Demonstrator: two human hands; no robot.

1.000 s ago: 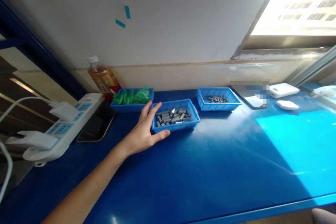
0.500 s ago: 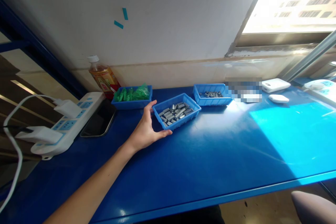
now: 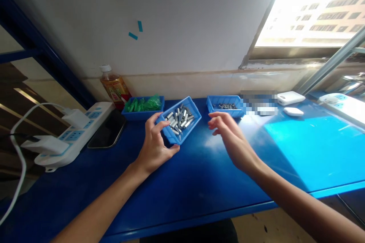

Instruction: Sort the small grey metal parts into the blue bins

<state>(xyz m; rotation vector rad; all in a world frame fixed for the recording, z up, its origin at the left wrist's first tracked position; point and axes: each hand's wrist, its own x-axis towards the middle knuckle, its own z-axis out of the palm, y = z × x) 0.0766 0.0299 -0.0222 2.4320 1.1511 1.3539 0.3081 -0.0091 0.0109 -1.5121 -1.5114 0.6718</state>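
Blue plastic, that's the little rectangular bin in the middle of the table, loaded with a loose jumble of shiny silver metal bars. It's sitting skewed and tipped toward the near side; can't really tell if any edge of it touches the table. The left hand has it by the left end, fingers over the far-left rim and thumb under the near corner, so a wide but proper grip. The right hand is just right of the bin, not touching it, fingers loosely curled and partly open, and I can't see anything in there.

Far left of that bin there's another blue plastic bin with crinkly green plastic bags, and far right a third blue bin holding small dark metal bits, too tiny to make out. An amber bottle with a white cap is behind the green stuff. Over left: a black glass-faced phone right beside a long white power strip. Everything's on a glossy blue metal-looking table.
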